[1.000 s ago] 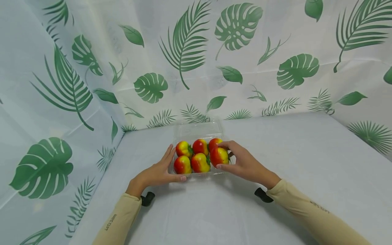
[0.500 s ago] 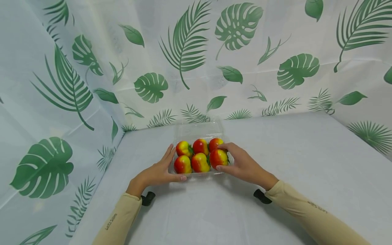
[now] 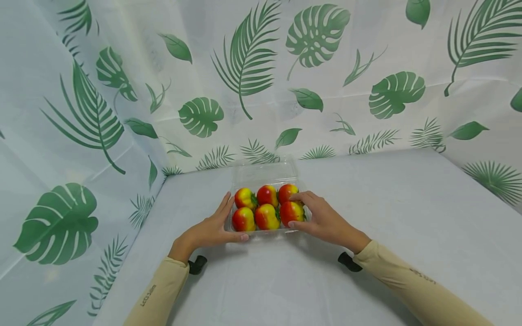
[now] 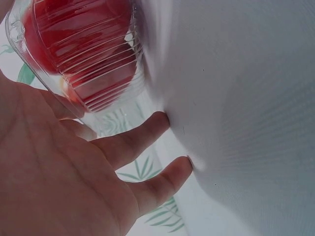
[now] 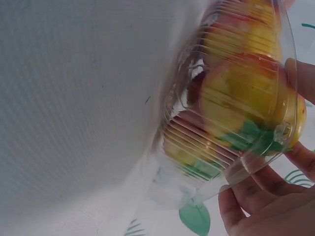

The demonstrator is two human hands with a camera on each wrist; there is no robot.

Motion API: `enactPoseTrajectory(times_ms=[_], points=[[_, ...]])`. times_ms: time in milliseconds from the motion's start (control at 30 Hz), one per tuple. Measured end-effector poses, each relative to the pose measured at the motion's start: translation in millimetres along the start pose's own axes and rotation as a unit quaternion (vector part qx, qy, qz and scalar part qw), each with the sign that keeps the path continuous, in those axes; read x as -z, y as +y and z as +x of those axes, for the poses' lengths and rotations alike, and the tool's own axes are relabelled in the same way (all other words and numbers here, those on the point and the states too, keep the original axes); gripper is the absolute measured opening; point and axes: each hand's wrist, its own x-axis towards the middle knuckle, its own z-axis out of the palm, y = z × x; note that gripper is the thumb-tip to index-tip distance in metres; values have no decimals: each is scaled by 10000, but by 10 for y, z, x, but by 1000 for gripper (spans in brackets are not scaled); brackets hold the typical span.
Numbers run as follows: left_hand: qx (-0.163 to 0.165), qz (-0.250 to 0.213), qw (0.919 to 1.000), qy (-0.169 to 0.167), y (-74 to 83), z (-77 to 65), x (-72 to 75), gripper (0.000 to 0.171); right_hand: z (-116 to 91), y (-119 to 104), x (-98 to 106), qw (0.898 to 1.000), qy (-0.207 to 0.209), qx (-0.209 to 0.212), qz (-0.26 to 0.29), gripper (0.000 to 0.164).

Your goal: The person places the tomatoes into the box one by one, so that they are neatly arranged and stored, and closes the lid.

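Observation:
A clear plastic clamshell box (image 3: 271, 232) stands on the table with its lid (image 3: 265, 173) raised at the back. Inside, several red-and-yellow fruits with green leafy tops sit in two rows; one is the front middle fruit (image 3: 267, 217). My right hand (image 3: 331, 225) has thumb and fingers around the front right fruit (image 3: 292, 214), which lies in its corner of the box. In the right wrist view, some of its fingers reach outside the box wall. At the box's left side, my left hand (image 3: 208, 230) rests with fingers spread, thumb along the front edge.
A white cloth covers the table (image 3: 391, 203). Leaf-printed white curtains (image 3: 261, 72) hang close behind the box and along the left side. Black wrist mounts (image 3: 349, 261) show under both sleeves.
The front right fruit has come down slightly into the box within my right hand, and the back right fruit shows more. My left hand has stayed still.

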Motion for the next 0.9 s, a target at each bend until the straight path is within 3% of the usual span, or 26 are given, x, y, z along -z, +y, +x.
enactPoseTrajectory(times_ms=[900], points=[[-38,-9,10000,-2,12,-15,-8,128,-3,11,-38,9990,-58,251,-355,43]])
